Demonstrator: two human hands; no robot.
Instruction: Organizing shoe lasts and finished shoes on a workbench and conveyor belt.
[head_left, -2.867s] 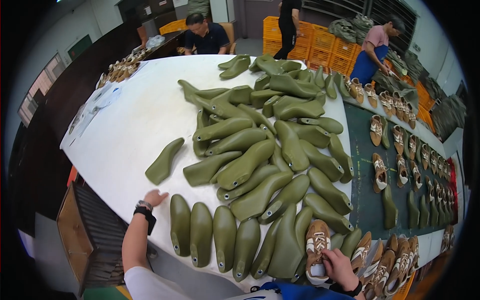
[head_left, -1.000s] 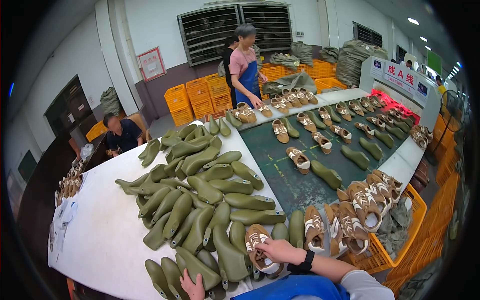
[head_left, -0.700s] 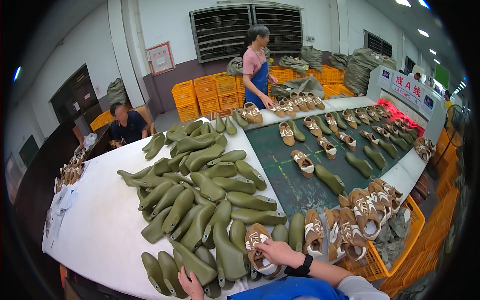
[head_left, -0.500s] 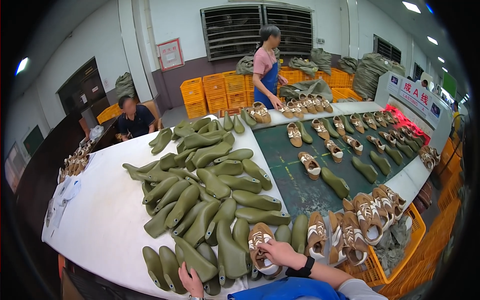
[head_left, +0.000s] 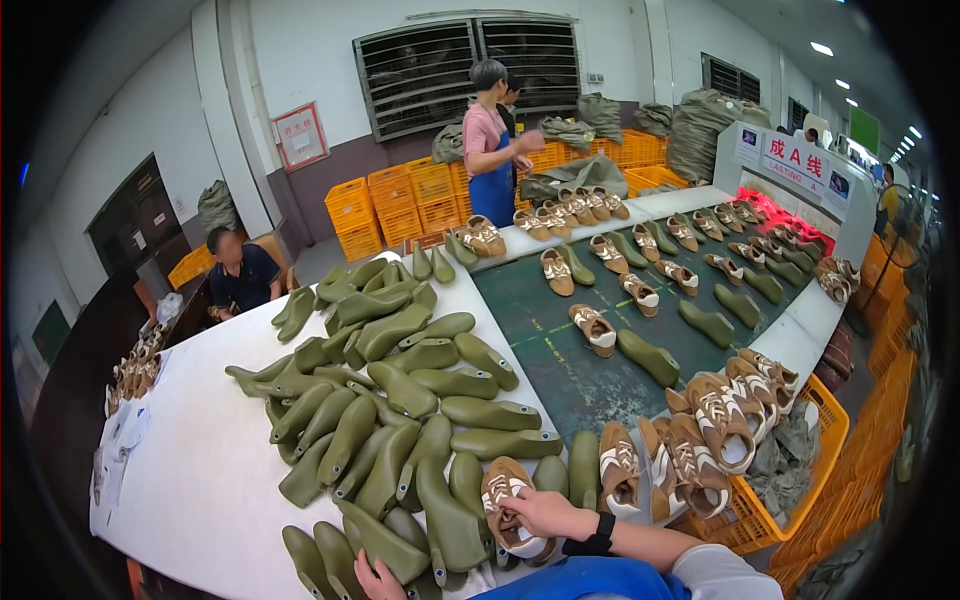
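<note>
A brown and white lace-up sneaker [head_left: 508, 488] stands near the table's front edge, toe pointing away. My right hand [head_left: 550, 514] grips it at the tongue and opening, fingertips partly hidden there. To its left, my left hand [head_left: 378, 580] is closed on the near side of an olive-green shoe last [head_left: 384, 540]; some fingers are out of sight. More lasts lie close by, with a tall one [head_left: 452, 520] between the two hands. A heap of similar green lasts [head_left: 405, 388] covers the white table [head_left: 190, 440] beyond my hands.
Right of my hand, several sneakers [head_left: 722, 420] line the table edge above an orange crate [head_left: 800, 480]. A green conveyor belt [head_left: 555, 385] carries shoes and lasts in rows. A co-worker in a blue apron [head_left: 490, 150] stands beyond; another person [head_left: 240, 275] sits at left.
The view has swung slightly right, so the scene sits further left. Across the table the co-worker has straightened and raised a hand from the shoes. My hands keep their holds.
</note>
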